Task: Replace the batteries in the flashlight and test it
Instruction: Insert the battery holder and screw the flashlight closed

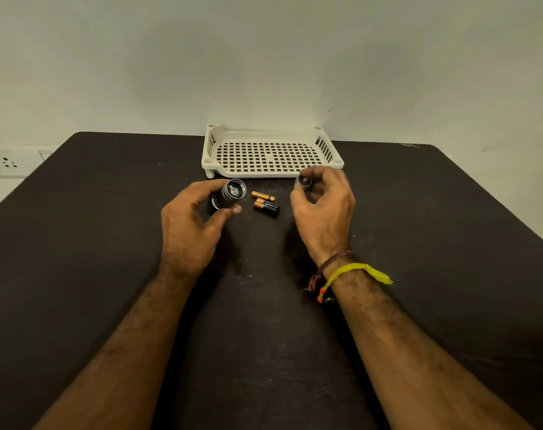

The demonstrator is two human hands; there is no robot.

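A person is sitting at a dark worktop (108,243) with both bare forearms stretched forward, working on a small black flashlight (228,195) that is lying in two parts. The left hand (192,225) is curling around the flashlight body, thumb below and fingers above, gripping it just off the worktop with its open end facing the camera; a silvery metal contact is showing inside that opening. The right hand (323,209) is pinching a small dark cap (305,181) between thumb and fingertips, holding it up near the front edge of a cream plastic tray (271,173); most of the cap is hidden by the fingers, so its detail cannot be made out.

Between the two hands, loose batteries (265,204) are lying on the worktop in a small cluster, copper-coloured at one end and black at the other. At least two are visible, touching or nearly touching each other; whether a third is among them cannot be told. They are resting just beside the flashlight's open end and apart from both hands.

The perforated tray is sitting against the pale wall (264,72) at the worktop's far edge. Thread bands (350,271) in yellow, red and brown are circling the right wrist. A wall socket (6,162) is showing at far left.
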